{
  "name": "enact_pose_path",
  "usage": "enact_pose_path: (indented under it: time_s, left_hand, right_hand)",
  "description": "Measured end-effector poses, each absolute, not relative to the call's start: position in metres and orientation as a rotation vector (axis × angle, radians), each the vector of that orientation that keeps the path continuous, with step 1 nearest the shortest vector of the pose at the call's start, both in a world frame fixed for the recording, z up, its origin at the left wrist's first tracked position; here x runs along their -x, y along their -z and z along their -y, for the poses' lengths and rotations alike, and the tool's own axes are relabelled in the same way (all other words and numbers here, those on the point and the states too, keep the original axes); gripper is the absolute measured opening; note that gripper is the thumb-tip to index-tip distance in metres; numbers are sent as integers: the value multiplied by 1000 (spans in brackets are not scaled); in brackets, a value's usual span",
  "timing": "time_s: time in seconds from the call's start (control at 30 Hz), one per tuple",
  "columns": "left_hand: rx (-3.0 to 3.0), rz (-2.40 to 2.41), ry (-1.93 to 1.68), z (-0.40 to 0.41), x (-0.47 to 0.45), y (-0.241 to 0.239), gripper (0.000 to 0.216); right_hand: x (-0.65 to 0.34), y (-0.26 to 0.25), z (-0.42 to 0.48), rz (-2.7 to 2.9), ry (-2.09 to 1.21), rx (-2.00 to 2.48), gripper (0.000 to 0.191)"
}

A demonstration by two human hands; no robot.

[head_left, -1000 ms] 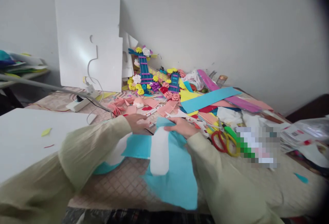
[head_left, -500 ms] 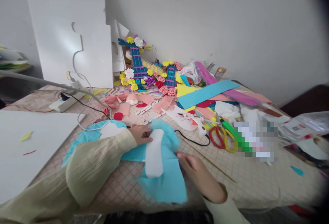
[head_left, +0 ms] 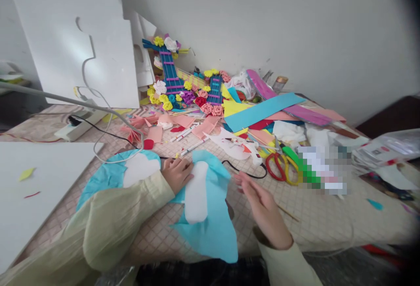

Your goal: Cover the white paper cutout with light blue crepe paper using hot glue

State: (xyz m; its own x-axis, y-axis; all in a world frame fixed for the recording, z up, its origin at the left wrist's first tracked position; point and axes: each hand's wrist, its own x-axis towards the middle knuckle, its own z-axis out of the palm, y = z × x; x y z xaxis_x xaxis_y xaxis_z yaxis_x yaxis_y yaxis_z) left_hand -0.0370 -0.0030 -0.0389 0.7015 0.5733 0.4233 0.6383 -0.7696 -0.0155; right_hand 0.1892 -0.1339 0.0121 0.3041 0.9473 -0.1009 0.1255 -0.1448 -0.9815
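A light blue cutout (head_left: pixel 213 224) with white shapes glued on it lies on the table in front of me and hangs over the near edge. My left hand (head_left: pixel 177 173) rests on it, fingers curled against the long white shape (head_left: pixel 196 192). A second white shape (head_left: pixel 139 169) lies to the left, partly under my sleeve. My right hand (head_left: pixel 260 203) hovers just right of the blue cutout, fingers stretched out and holding nothing.
Red and yellow scissors (head_left: pixel 282 172), a green-handled tool (head_left: pixel 293 157), a black cord (head_left: pixel 249 174), markers (head_left: pixel 193 147), paper scraps and paper flowers (head_left: pixel 183 95) crowd the back. A white board (head_left: pixel 36 185) lies left; a power strip (head_left: pixel 78 126) and foam boards (head_left: pixel 78 36) stand behind.
My right hand has let go of the blue cutout's right edge and lifted away with fingers stretched. My left hand stays on the white shape. The view has shifted slightly.
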Motion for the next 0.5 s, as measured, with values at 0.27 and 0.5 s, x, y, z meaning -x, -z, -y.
enact_pose_path:
  time_s: [0.27,0.5]
  left_hand:
    - [2686,896,782,7,36,37,27]
    - [2725,900,841,8,38,35,28]
  right_hand:
    - [-175,-42,47,2054,-506,1469,51]
    - [-146,-12,-7,2234,-441,1477,31]
